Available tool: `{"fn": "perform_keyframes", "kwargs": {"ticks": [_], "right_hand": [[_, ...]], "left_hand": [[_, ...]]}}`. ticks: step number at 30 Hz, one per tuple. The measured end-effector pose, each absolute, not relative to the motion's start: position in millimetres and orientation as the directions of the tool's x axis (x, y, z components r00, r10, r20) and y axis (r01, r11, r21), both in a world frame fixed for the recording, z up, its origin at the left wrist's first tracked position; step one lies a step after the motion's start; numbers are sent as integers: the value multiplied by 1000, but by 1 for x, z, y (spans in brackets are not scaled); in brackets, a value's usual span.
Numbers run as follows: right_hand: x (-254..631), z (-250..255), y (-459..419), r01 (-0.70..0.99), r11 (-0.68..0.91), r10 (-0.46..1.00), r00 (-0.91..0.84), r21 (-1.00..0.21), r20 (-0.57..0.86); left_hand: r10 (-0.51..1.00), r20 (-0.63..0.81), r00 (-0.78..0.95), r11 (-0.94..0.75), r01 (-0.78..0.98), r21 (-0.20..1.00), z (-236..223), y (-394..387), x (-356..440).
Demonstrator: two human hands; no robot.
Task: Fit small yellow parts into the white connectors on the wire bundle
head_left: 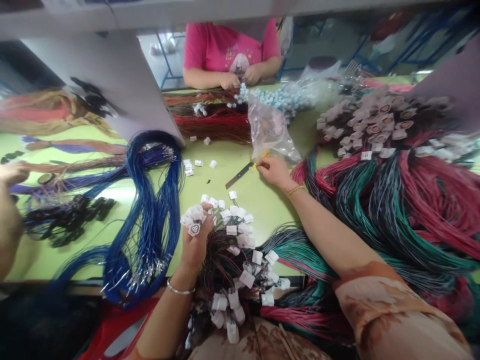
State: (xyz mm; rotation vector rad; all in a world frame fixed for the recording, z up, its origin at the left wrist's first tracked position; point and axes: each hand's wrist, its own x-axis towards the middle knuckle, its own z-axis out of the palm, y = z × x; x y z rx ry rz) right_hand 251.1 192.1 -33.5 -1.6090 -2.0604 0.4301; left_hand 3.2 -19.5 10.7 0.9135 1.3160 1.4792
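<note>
My left hand [195,245] is closed around several white plastic connectors [194,220], their ends facing up. Wires run from a larger bundle of white connectors [247,277] beside it, spilling over the table's near edge toward my lap. Further forward, my right hand [275,172] has its fingers pinched at the yellow part of a knife [240,174] with a dark, flat blade lying on the green table. The fingers hide part of its handle. A clear plastic bag [272,130] lies just beyond that hand.
Blue wires [150,200] hang in a loop at left, near black connectors [71,215] and another person's arm [11,215]. Red, green and black wires [393,200] pile up at right. Loose white connectors [198,163] dot the table [213,180]. A person in pink [232,55] works opposite.
</note>
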Motion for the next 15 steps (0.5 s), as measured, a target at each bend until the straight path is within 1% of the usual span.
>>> {"fn": "perform_keyframes", "kwargs": {"ticks": [2, 4, 6, 7, 9, 10, 12, 15], "right_hand": [[250, -35, 192, 812, 246, 967, -172, -529, 186], [250, -33, 192, 789, 246, 967, -156, -563, 203], [249, -29, 191, 707, 222, 972, -103, -672, 212], [247, -26, 189, 629, 199, 977, -69, -752, 201], [240, -18, 182, 406, 147, 989, -43, -902, 142], [234, -13, 177, 286, 121, 992, -72, -950, 105], [221, -1, 162, 99, 59, 982, -186, -993, 40], [199, 18, 134, -21, -71, 918, -391, -997, -57]], "left_hand": [[958, -42, -283, 5, -130, 991, 13, -17, 2], [955, -74, -286, 38, -129, 991, 15, -15, 2], [945, -134, -299, 83, -178, 981, 15, -13, 2], [941, -169, -294, 106, -221, 970, 14, -12, 1], [938, -237, -254, 146, -332, 932, 13, -11, -1], [938, -262, -227, 160, -388, 908, 12, -11, -1], [938, -292, -188, 174, -474, 863, 11, -10, -3], [934, -300, -192, 161, -523, 837, 11, -10, -3]]}}
